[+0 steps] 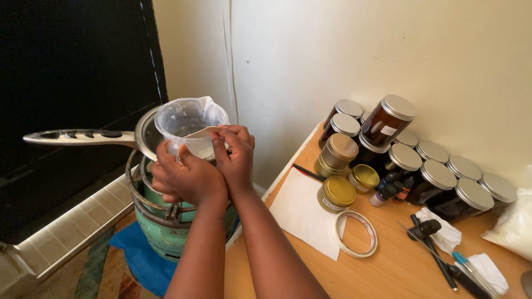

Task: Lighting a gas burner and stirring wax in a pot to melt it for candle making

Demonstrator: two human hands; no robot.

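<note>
A clear, round plastic cup (pixel 188 124) is held upright, mouth up, by both hands over a shiny metal pan (pixel 145 133). It is gripped by the left hand (pixel 185 177) and the right hand (pixel 235 155). The pan's long handle (pixel 77 137) is pointed left.

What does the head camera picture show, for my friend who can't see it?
Two hands, left hand and right hand, hold a clear plastic cup over a metal saucepan on a green gas burner. To the right, a wooden table holds dark lidded jars, gold tins and a tape roll.
</note>
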